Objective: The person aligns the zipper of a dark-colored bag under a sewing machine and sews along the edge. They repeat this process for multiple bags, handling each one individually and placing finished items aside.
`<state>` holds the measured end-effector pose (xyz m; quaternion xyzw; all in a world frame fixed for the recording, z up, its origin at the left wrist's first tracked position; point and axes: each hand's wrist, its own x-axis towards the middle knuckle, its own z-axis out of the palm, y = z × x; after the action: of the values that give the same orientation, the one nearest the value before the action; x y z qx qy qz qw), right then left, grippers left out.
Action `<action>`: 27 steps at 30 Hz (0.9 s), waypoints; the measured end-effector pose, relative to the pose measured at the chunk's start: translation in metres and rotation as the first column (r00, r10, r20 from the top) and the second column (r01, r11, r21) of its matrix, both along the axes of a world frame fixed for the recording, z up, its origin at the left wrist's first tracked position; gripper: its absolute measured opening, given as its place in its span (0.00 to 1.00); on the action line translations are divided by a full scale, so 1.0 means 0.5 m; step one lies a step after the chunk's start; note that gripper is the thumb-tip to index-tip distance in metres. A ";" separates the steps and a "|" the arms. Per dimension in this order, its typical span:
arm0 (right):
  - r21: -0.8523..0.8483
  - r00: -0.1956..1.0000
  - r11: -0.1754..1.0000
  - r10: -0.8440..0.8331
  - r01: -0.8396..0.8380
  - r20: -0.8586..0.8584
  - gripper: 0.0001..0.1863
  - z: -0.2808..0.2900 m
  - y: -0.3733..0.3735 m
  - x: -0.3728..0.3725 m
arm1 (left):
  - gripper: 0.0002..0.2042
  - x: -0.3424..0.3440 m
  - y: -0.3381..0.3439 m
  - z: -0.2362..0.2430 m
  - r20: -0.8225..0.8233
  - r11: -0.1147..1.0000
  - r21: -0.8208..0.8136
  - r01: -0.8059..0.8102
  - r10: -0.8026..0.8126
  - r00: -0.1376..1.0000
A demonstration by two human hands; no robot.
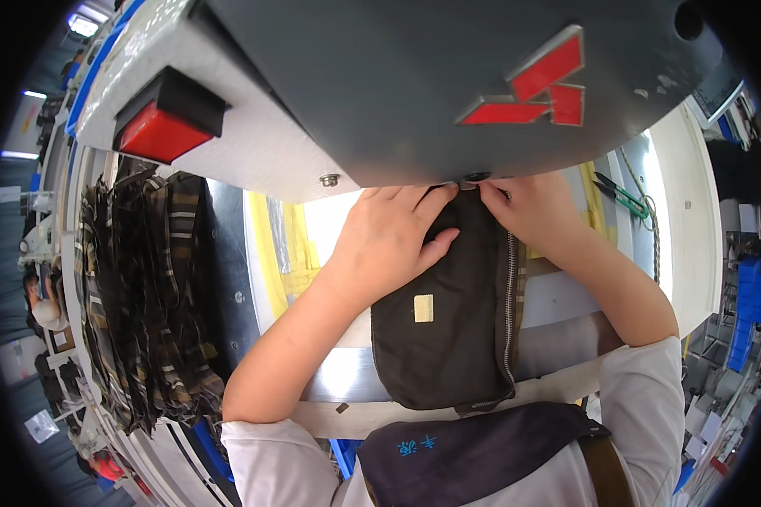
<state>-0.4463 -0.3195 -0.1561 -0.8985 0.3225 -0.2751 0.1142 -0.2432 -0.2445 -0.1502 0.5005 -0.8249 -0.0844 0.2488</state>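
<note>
A dark brown fabric piece, pouch-like, lies lengthwise in front of me. A metal zipper runs down its right side, and a small pale yellow patch sits on it. My left hand rests at its upper left edge, with fingers extended and the thumb spread over the cloth. At the top right edge, my right hand has its fingers closed in a pinch on the fabric. The grey machine head hides the far fingertips and the far end of the cloth.
Dark plaid fabric pieces hang in a bundle at the left. Green-handled thread snips lie on the right beside a cord. Yellow tape marks the work surface. A red switch sits on the machine's left part.
</note>
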 end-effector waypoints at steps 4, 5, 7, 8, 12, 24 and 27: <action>-0.007 0.999 1.000 0.004 -0.005 -0.047 0.08 -0.010 -0.001 -0.006 | 0.20 -0.002 0.003 0.005 0.034 1.000 0.018 -0.013 0.012 0.999; -0.005 0.999 1.000 0.016 -0.017 -0.050 0.08 -0.012 -0.004 -0.006 | 0.20 -0.002 0.003 0.006 0.030 1.000 0.014 -0.007 0.006 1.000; -0.005 0.997 0.999 0.051 -0.052 -0.060 0.08 -0.009 -0.010 -0.005 | 0.19 -0.002 0.003 0.006 0.025 1.000 0.008 0.003 -0.003 1.000; -0.005 0.995 0.997 0.075 -0.075 -0.067 0.08 -0.007 -0.012 -0.004 | 0.19 -0.002 0.003 0.007 0.033 1.000 -0.002 0.006 -0.006 0.999; -0.035 0.983 0.983 0.177 -0.179 -0.050 0.10 0.005 -0.023 -0.005 | 0.19 0.003 -0.003 0.008 0.053 0.999 -0.020 0.039 -0.038 0.998; -0.286 0.959 0.920 0.229 -0.270 -0.169 0.16 0.007 -0.010 -0.021 | 0.19 0.016 -0.012 0.014 0.101 0.996 0.025 0.090 -0.093 0.991; -0.292 0.939 0.905 0.242 -0.310 -0.246 0.19 0.016 -0.007 -0.025 | 0.19 0.019 -0.015 0.010 0.093 0.995 0.034 0.089 -0.092 0.991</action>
<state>-0.4589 -0.3230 -0.1482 -0.9649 0.1513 -0.2121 -0.0318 -0.2339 -0.2519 -0.1454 0.4697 -0.8563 -0.0839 0.1978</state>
